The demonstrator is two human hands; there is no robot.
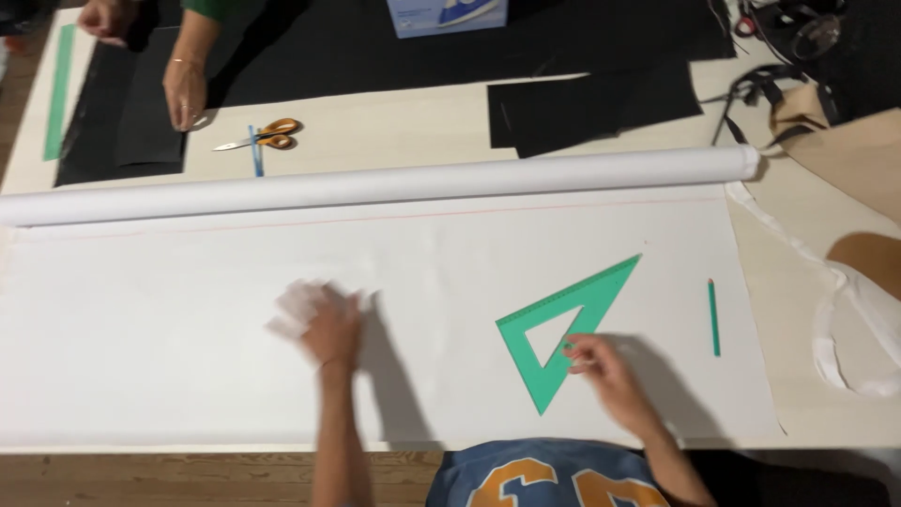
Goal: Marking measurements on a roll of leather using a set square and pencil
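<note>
Head view: left hand (324, 324) blurred, grip unclear; right hand (601, 361) pinches green triangle (563, 329)

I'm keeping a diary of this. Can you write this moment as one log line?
left hand: flat on white paper sheet | right hand: touching green plastic triangle ruler | green pencil: lying apart, right

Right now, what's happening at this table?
A person leans over a large white sheet unrolled from a paper roll. Their left hand presses flat on the sheet, blurred, while the right hand touches the lower edge of a green set square. A green pencil lies to the right. Across the table, another person's hand rests on black paper near orange-handled scissors.
</note>
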